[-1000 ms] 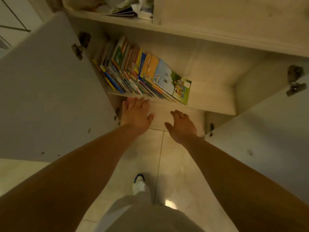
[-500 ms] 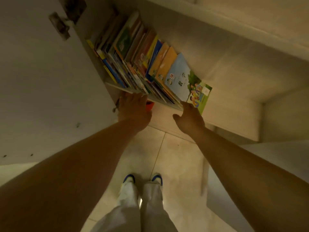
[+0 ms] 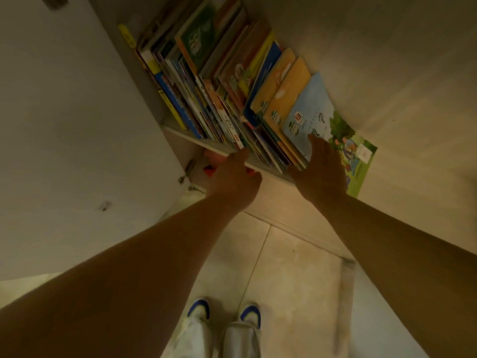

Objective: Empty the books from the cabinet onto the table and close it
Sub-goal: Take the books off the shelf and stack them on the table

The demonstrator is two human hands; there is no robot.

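The books [image 3: 232, 81] are all on one shelf [image 3: 222, 151] inside the cabinet, a leaning row that tips toward the bare end of the shelf. The last one, with a pale blue and green cover [image 3: 320, 117], lies almost flat and juts past the shelf's front edge. None has come out, so the emptying looks barely begun.

The person stands facing the shelf with both arms stretched toward it. The right hand [image 3: 320, 171] rests on that blue and green cover, near the shelf's front edge, fingers laid forward along it with the thumb out to the side; it touches the cover without curling round it, seemingly to steady the leaning end of the row. The left hand [image 3: 232, 177] sits at the shelf's front edge below the middle of the row. Its fingers are tucked under or against the edge and hidden by the back of the hand, so I cannot tell whether they are spread or closed on anything. Something red [image 3: 209, 170] shows just under the shelf beside that hand.

The cabinet door [image 3: 64, 125] on the left of the shelf stands wide open, giving room to pull the books out. No table is in sight.
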